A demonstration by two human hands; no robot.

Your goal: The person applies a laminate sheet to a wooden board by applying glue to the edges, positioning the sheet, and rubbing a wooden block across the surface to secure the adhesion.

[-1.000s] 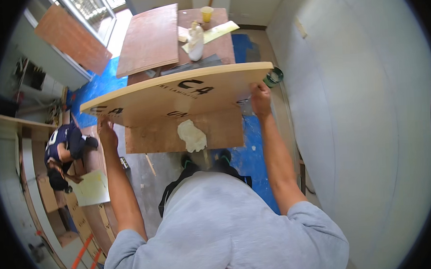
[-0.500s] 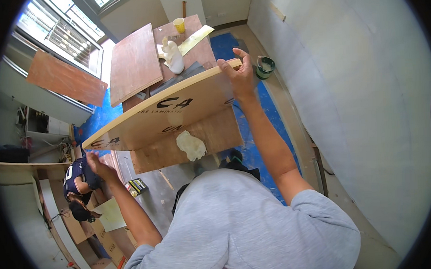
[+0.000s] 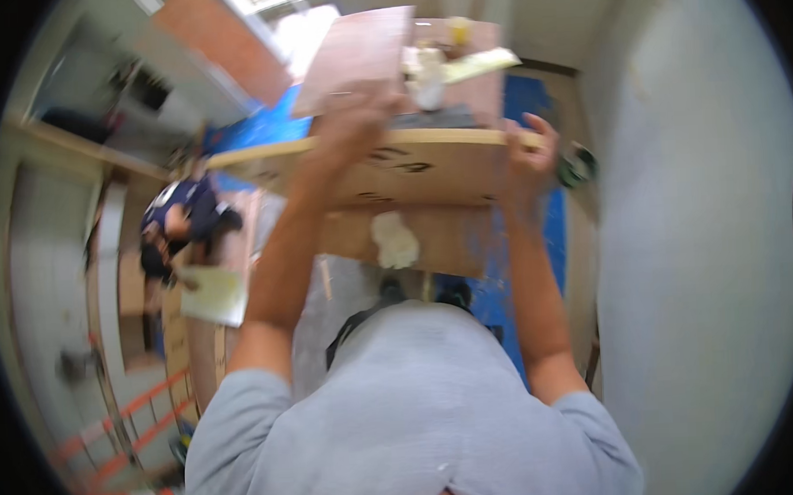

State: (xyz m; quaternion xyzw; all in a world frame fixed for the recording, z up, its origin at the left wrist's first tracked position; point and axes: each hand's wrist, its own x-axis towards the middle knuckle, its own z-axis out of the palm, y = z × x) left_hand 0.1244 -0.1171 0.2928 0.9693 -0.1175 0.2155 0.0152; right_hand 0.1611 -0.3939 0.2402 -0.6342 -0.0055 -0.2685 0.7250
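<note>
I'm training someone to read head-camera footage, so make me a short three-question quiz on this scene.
1. True or false: the right hand is at the right-hand end of the pale board with dark printing.

2. Multiple choice: what colour is the cup standing beyond the board?
A) red
B) yellow
C) blue

3. Fill in the blank: the co-worker in the dark top is toward the ____ side of the picture.

Key: 1 true; 2 B; 3 left.
</note>
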